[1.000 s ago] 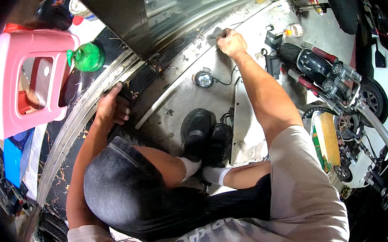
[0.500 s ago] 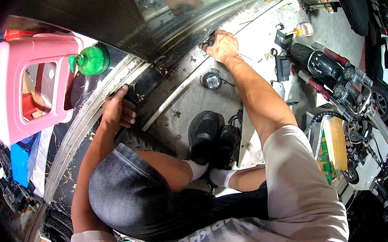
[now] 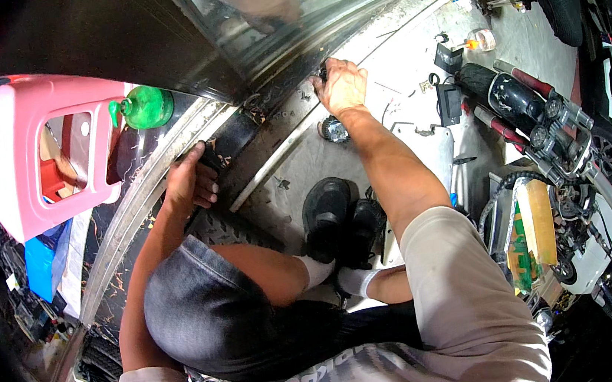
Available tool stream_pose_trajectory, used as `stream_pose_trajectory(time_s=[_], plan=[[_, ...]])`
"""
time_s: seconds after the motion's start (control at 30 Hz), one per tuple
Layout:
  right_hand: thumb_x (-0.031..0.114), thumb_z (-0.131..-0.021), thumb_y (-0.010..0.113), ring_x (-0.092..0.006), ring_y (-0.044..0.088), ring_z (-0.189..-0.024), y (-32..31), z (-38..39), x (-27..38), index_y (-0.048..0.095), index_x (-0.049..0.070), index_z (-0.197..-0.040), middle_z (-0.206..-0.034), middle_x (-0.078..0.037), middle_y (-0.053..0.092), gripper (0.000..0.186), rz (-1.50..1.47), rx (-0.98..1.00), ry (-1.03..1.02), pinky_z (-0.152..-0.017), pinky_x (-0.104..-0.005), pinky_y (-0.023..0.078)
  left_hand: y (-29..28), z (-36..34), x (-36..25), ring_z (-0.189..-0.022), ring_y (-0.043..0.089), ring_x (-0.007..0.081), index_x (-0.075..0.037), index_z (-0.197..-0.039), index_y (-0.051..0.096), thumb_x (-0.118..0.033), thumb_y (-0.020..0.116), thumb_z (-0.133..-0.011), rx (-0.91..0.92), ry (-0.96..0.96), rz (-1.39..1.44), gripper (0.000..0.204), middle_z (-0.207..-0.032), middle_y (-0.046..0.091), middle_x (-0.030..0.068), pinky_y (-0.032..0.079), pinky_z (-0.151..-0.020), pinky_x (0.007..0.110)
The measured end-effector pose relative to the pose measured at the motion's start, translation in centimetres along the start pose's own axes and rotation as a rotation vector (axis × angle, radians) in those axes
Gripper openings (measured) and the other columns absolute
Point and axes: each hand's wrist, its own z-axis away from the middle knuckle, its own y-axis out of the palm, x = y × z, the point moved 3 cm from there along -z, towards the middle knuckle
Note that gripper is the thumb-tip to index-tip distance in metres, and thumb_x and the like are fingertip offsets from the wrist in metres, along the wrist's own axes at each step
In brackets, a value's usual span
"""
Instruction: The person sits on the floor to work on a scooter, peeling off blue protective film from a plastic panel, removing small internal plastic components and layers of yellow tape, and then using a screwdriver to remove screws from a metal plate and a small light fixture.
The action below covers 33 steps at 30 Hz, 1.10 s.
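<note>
My left hand (image 3: pixel 189 181) is at the end of a dark strip beside the curved metal door track (image 3: pixel 127 225). Its thumb is extended and its fingers curl around something dark that I cannot make out. Farther out, my right hand (image 3: pixel 343 86) presses down on the floor by the black door sill (image 3: pixel 281 93), its fingers closed over a small dark thing (image 3: pixel 322 71) mostly hidden beneath them. Just below that wrist lies a small round lamp-like part (image 3: pixel 333 129). A pale rod (image 3: pixel 273 163) runs along the floor between both hands. Dark ribbed material (image 3: pixel 239 229) lies below my left hand.
A glass door (image 3: pixel 258 17) stands ahead. At left are a pink plastic stool (image 3: pixel 16 162) and a green spray bottle (image 3: pixel 148 107). To the right are a fork with a wheel (image 3: pixel 509 99), a bottle with an orange top (image 3: pixel 483 40) and a taped box (image 3: pixel 533 223). My shoes (image 3: pixel 327 211) are in the middle.
My right hand has shifted left along the sill, its forearm now partly over the round lamp-like part. My left hand keeps its place on the dark strip. The view has shifted slightly.
</note>
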Motion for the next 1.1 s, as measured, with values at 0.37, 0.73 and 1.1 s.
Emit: stream_pose_trajectory(time_s=[0.37,0.73,1.1], plan=[[0.035,-0.086,0.071,-0.0284,0.063,-0.116,-0.1,0.1,0.3,0.067,0.01,-0.122,-0.119,-0.01,0.072,0.044,-0.039,0.01,0.066,-0.097,-0.0477,0.042,-0.2,-0.1,0.1,-0.042,0.063,0.0255,0.008,-0.087,0.066,-0.076,0.059,-0.088,-0.004,0.006,-0.004,0.085,-0.057,0.064,0.0145,0.049,-0.035,0.036],[0.036,-0.084,0.073,-0.0296,0.068,-0.112,-0.5,-0.6,0.1,0.07,0.011,-0.115,-0.111,-0.012,0.075,0.04,-0.121,-0.012,0.102,-0.096,-0.0446,0.05,0.1,0.6,-0.3,-0.042,0.063,0.0251,0.007,-0.087,0.065,-0.077,0.058,-0.088,-0.007,-0.01,0.001,0.084,-0.057,0.064,0.014,0.048,-0.035,0.035],[0.018,-0.092,0.068,-0.017,0.056,-0.069,-1.9,1.0,-2.8,0.066,0.007,-0.095,-0.081,-0.006,0.065,0.011,-1.475,0.302,0.505,-0.066,-0.0321,0.047,0.1,0.2,0.3,-0.041,0.061,0.025,0.007,-0.087,0.065,-0.078,0.059,-0.087,-0.006,0.012,0.024,0.085,-0.057,0.062,0.013,0.047,-0.035,0.036]])
